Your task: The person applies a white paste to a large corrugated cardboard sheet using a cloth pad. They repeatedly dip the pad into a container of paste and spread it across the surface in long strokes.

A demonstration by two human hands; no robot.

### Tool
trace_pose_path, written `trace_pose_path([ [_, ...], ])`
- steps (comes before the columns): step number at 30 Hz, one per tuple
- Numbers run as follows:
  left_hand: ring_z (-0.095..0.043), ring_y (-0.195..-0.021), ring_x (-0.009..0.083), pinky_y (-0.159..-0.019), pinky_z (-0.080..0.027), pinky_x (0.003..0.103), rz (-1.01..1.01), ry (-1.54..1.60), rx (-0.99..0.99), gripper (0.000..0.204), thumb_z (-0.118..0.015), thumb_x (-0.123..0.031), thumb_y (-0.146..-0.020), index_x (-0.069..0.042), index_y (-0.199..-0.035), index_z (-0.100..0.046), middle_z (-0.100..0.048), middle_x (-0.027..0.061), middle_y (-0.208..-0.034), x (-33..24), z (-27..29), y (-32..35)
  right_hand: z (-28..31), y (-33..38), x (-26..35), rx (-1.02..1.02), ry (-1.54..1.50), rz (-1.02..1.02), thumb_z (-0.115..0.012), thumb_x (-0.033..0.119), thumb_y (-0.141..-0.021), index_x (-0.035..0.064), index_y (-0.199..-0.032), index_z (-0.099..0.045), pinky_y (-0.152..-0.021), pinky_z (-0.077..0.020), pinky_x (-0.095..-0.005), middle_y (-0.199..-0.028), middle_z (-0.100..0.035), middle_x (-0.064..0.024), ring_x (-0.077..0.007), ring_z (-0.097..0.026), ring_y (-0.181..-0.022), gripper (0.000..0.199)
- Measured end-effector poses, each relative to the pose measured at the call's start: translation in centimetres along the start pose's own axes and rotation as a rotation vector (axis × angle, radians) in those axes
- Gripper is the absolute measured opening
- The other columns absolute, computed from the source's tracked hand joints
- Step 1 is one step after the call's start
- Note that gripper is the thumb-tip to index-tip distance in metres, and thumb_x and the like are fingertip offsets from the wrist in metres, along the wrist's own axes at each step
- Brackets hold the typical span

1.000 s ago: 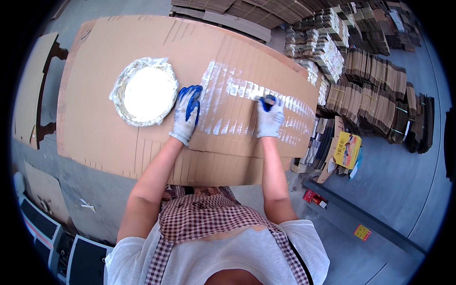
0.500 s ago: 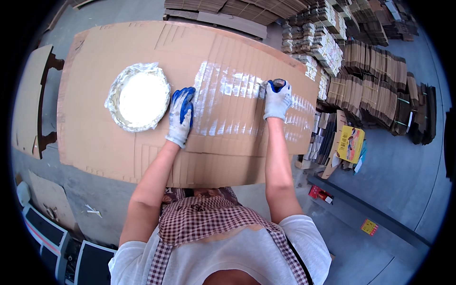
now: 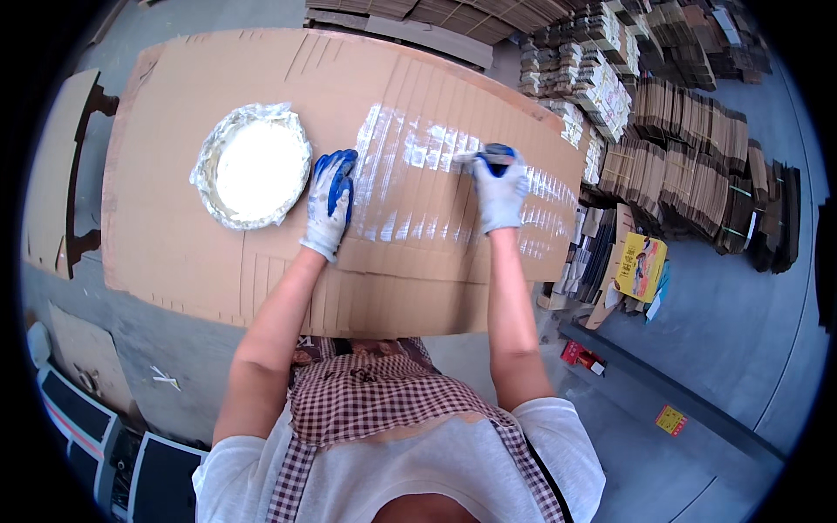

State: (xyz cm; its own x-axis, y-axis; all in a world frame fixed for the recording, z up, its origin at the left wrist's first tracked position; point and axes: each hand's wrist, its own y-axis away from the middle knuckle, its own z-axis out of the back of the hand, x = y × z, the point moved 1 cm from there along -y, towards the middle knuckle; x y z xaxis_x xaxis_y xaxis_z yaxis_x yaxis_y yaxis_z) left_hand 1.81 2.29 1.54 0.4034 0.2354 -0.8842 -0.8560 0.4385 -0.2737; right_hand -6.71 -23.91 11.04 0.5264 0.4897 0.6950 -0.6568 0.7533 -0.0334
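Stacks of flattened brown cardboard [image 3: 689, 166] fill the upper right, a yellow printed carton [image 3: 641, 266] leans at right, and a small red box [image 3: 580, 356] lies lower right.

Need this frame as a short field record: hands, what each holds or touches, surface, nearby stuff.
left hand: gloved, flat on the cardboard sheet, beside the bowl
right hand: gloved, gripping a brush against the sheet
glue streaks: wet white stripes between and around the hands
bowl: foil-lined, white paste inside, on the sheet, left of the left hand
surroundings: stacks of folded cardboard on the floor to the right
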Motion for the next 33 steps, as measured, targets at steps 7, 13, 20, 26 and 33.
trace_pose_path([
  [7, -0.05, -0.125, 0.0361, -0.11, -0.034, 0.043, -0.022, 0.01, -0.001, 0.048, -0.04, -0.035, -0.099, 0.001, -0.124, -0.06, -0.059, 0.0177, -0.131, -0.1, -0.2, -0.1, 0.1, 4.2, 0.3, 0.204, 0.237, 0.119, -0.074, 0.025, -0.075, 0.0051, -0.102, -0.061, -0.086, -0.0506, -0.0404, -0.104, -0.062, -0.0154, -0.036, -0.062, -0.096, 0.036],
  [13, -0.05, -0.124, 0.0359, -0.11, -0.035, 0.043, -0.01, 0.029, -0.008, 0.048, -0.04, -0.035, -0.099, 0.001, -0.124, -0.059, -0.059, 0.0174, -0.13, 0.5, -0.4, 0.2, 1.0, 7.0, 2.3, 0.214, 0.036, 0.091, -0.074, 0.022, -0.078, 0.0067, -0.106, -0.062, -0.084, -0.0522, -0.0398, -0.103, -0.064, -0.0141, -0.0323, -0.065, -0.094, 0.034],
  [20, -0.049, -0.124, 0.0363, -0.112, -0.033, 0.045, -0.02, 0.0, -0.012, 0.034, -0.047, -0.016, -0.094, -0.003, -0.122, -0.061, -0.06, 0.0146, -0.13, 0.5, -0.3, 0.1, -0.2, 7.3, 1.9, 0.35, 0.387, 0.083, -0.066, 0.027, -0.081, 0.0071, -0.107, -0.059, -0.082, -0.0518, -0.0421, -0.107, -0.061, -0.0155, -0.0365, -0.064, -0.094, 0.034],
  [26, -0.05, -0.121, 0.0366, -0.109, -0.035, 0.045, -0.014, 0.022, -0.014, 0.033, -0.047, -0.014, -0.094, -0.002, -0.122, -0.061, -0.061, 0.0151, -0.128, -0.1, -0.5, 0.0, -0.7, 9.5, 4.6, 0.389, 0.118, 0.21, -0.068, 0.026, -0.081, 0.007, -0.111, -0.06, -0.086, -0.052, -0.0409, -0.111, -0.061, -0.0147, -0.0359, -0.064, -0.096, 0.036],
  [33, -0.052, -0.12, 0.0367, -0.108, -0.036, 0.045, -0.044, 0.028, -0.038, 0.033, -0.047, -0.015, -0.095, -0.002, -0.121, -0.061, -0.061, 0.0159, -0.127, 0.1, -0.4, 0.0, -0.1, 9.9, 3.8, 0.391, 0.327, 0.052, -0.07, 0.027, -0.081, 0.0062, -0.108, -0.059, -0.081, -0.0523, -0.0433, -0.106, -0.061, -0.0157, -0.0372, -0.063, -0.094, 0.036],
])
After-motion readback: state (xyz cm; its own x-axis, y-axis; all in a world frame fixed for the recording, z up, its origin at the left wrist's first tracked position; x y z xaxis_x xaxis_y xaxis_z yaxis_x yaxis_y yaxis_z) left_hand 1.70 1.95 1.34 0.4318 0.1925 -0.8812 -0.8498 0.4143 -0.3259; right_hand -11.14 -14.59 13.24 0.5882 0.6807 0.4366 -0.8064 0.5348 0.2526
